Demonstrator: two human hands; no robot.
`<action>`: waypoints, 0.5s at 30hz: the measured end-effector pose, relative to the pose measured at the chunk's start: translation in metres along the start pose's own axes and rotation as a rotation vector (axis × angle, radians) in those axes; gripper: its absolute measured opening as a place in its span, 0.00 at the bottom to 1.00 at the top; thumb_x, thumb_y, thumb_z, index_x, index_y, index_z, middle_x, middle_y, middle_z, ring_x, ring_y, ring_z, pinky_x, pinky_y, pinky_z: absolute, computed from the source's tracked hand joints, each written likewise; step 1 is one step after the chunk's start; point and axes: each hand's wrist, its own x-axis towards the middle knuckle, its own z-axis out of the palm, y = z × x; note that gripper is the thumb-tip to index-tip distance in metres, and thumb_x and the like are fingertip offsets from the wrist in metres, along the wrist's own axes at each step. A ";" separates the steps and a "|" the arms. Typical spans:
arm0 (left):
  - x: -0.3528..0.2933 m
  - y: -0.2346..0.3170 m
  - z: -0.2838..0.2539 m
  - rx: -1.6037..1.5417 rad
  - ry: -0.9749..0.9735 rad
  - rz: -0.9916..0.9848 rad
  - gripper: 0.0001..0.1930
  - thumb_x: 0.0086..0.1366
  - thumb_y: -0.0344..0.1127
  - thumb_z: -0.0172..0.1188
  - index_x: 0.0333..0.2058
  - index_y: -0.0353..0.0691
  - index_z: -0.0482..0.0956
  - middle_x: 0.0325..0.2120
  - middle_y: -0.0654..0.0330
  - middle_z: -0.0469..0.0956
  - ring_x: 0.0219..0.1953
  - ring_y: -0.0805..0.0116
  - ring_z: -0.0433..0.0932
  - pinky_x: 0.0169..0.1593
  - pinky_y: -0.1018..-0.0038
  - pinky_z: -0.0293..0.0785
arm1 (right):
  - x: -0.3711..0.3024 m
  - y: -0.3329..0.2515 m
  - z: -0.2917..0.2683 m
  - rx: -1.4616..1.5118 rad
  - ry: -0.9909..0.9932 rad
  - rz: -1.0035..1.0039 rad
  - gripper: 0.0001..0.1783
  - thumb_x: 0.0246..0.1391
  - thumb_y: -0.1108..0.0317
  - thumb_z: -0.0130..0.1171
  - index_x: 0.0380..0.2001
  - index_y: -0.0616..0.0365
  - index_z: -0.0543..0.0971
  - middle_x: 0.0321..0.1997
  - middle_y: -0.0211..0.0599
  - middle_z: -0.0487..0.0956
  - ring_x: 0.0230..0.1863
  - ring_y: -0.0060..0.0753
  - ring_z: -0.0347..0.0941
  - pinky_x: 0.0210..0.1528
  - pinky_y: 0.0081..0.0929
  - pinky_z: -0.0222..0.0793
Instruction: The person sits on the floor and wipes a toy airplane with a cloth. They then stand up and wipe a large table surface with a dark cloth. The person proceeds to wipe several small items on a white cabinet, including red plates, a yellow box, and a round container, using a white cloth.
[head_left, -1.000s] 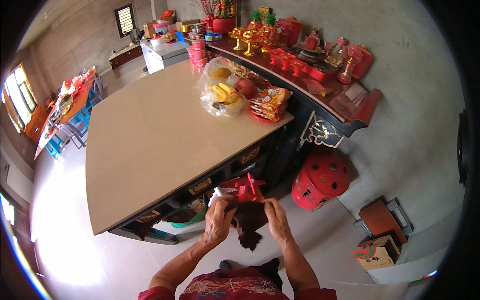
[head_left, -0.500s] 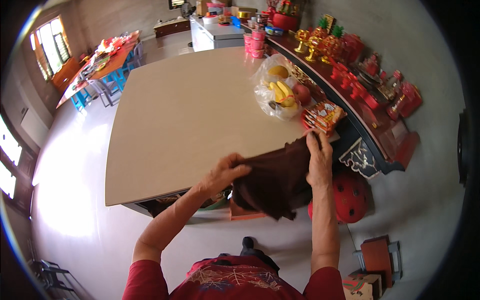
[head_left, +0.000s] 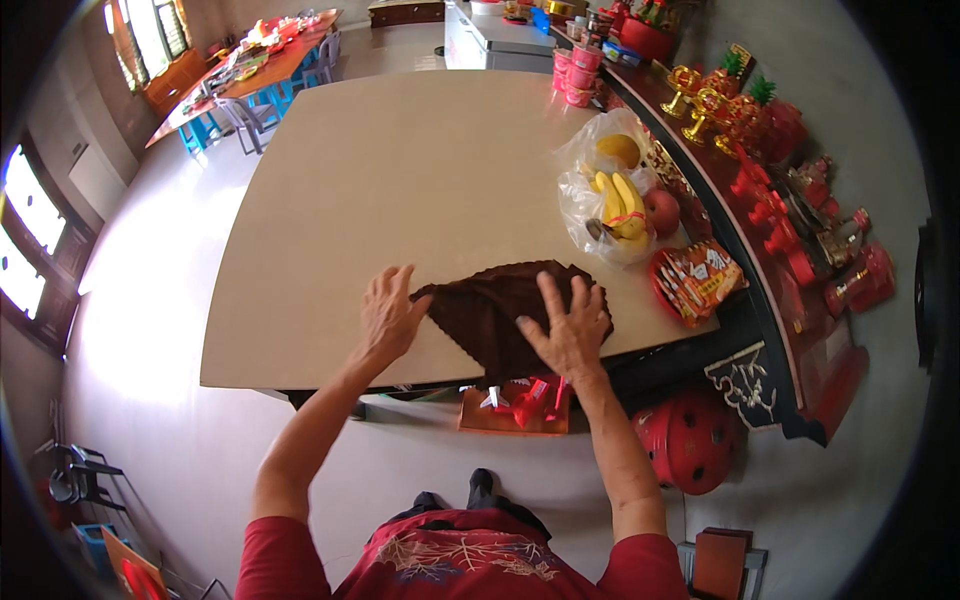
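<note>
A dark brown cloth [head_left: 490, 318] lies on the near edge of the beige tabletop [head_left: 370, 200], its lower part hanging over the edge. My left hand [head_left: 391, 318] is beside the cloth's left corner with fingers apart; whether it touches the corner I cannot tell. Over the cloth's right part, my right hand [head_left: 572, 328] has its fingers spread and grips nothing. Beyond the right hand lie a bunch of bananas [head_left: 622, 207], a red apple [head_left: 661, 212] and a yellow-orange round fruit [head_left: 618, 151] in clear plastic bags. An orange snack package [head_left: 703, 283] rests on a red dish nearby.
A dark red altar shelf [head_left: 720, 190] with gold cups [head_left: 705, 112] and red ornaments runs along the right. Pink containers [head_left: 578, 76] stand at the table's far corner. Below the near edge are a red drum-shaped object [head_left: 690, 442] and a wooden stool [head_left: 720, 562].
The cloth was held up between both hands in front of the table edge. Now it lies on the tabletop, and both hands have let go and spread their fingers.
</note>
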 end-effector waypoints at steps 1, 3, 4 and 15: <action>-0.010 -0.008 -0.013 0.084 -0.065 -0.009 0.30 0.60 0.48 0.59 0.59 0.44 0.63 0.57 0.44 0.61 0.60 0.47 0.58 0.60 0.52 0.55 | -0.002 -0.005 0.007 -0.020 -0.105 -0.014 0.40 0.47 0.37 0.57 0.64 0.31 0.61 0.63 0.56 0.57 0.63 0.74 0.50 0.52 0.76 0.52; -0.037 -0.027 -0.032 0.253 -0.110 0.054 0.34 0.61 0.53 0.57 0.62 0.45 0.59 0.62 0.42 0.54 0.65 0.43 0.51 0.62 0.46 0.48 | -0.007 -0.015 0.020 0.012 -0.215 -0.117 0.41 0.46 0.29 0.52 0.64 0.22 0.59 0.68 0.59 0.49 0.65 0.83 0.41 0.52 0.87 0.36; -0.047 -0.030 -0.040 0.298 -0.167 0.021 0.35 0.61 0.54 0.55 0.63 0.46 0.58 0.63 0.43 0.52 0.65 0.42 0.49 0.63 0.45 0.46 | -0.003 -0.028 0.016 0.039 -0.252 -0.132 0.40 0.46 0.29 0.52 0.63 0.22 0.60 0.68 0.59 0.48 0.65 0.84 0.40 0.52 0.87 0.36; -0.059 -0.023 -0.051 0.330 -0.308 -0.083 0.37 0.60 0.61 0.52 0.63 0.48 0.61 0.66 0.44 0.46 0.68 0.42 0.44 0.65 0.44 0.37 | 0.157 -0.030 0.103 -0.023 -0.305 -0.115 0.34 0.55 0.36 0.46 0.65 0.28 0.59 0.71 0.52 0.48 0.70 0.70 0.39 0.60 0.79 0.34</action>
